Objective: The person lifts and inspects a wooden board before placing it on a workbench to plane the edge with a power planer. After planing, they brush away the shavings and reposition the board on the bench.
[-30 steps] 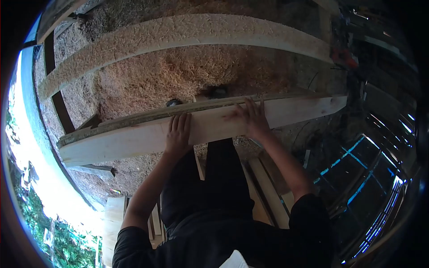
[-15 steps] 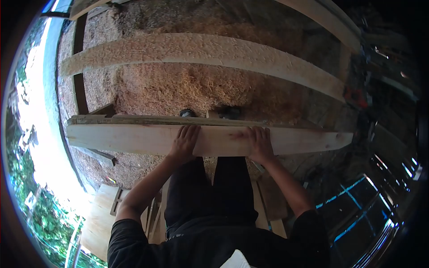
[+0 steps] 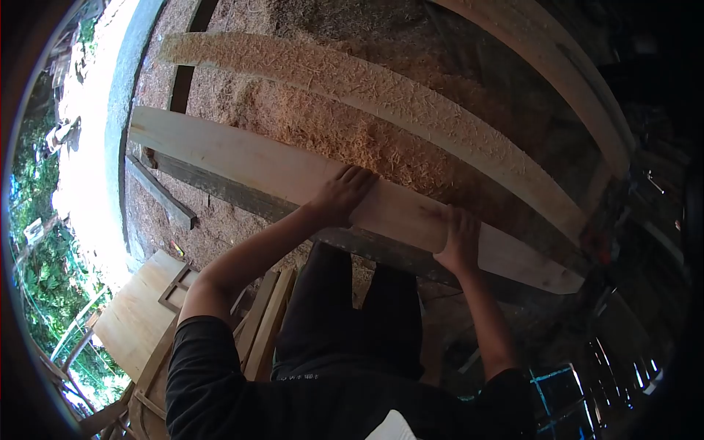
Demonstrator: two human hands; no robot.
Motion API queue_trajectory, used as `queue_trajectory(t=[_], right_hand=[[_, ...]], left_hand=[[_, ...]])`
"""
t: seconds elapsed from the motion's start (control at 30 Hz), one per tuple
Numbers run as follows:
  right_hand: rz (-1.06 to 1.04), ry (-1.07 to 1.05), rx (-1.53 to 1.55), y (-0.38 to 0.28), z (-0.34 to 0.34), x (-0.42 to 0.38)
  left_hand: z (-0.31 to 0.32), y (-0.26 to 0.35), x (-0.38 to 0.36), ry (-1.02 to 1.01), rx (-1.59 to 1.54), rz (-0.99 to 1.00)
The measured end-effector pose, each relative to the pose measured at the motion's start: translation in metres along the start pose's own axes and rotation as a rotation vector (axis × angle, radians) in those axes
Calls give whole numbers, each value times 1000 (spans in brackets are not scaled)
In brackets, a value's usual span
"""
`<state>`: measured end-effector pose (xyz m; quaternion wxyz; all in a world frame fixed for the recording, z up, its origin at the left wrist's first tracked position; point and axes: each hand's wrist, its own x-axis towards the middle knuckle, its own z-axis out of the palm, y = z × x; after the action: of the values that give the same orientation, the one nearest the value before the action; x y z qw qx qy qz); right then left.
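Note:
A long pale wooden board (image 3: 253,151) slants across the view, its left end farther off than its right. My left hand (image 3: 343,196) is closed on it near the middle, fingers over the far edge. Farther right, my right hand (image 3: 460,238) grips the same board, with the thumb on the near side and the fingers across the top. Along the near side of the board runs a darker, weathered beam (image 3: 220,185), partly covered by it. The undersides of both hands are hidden.
Beyond the board lies a plank strewn with shavings (image 3: 352,81), and another long timber (image 3: 535,62) at upper right. Wood shavings (image 3: 293,139) cover the ground. A short wood strip (image 3: 163,192) lies at left, near a plywood sheet (image 3: 139,315) and several boards (image 3: 260,330).
Both hands have carried the board away from me, from the near side of the weathered beam to its far side. The view has turned, so the timbers now slant down to the right.

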<state>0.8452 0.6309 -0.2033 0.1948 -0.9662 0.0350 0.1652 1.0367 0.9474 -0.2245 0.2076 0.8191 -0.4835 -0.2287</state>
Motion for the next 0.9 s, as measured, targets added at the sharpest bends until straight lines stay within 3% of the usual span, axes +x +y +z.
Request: queue_trajectory(t=[0.27, 0.67, 0.9], right_hand=[[-14, 13, -19, 8, 14, 45], [3, 44, -74, 20, 50, 60], [87, 37, -72, 13, 65, 71]], left_hand=[[-4, -42, 26, 35, 3, 15], [24, -76, 46, -71, 69, 47], [41, -92, 45, 37, 89, 56]])
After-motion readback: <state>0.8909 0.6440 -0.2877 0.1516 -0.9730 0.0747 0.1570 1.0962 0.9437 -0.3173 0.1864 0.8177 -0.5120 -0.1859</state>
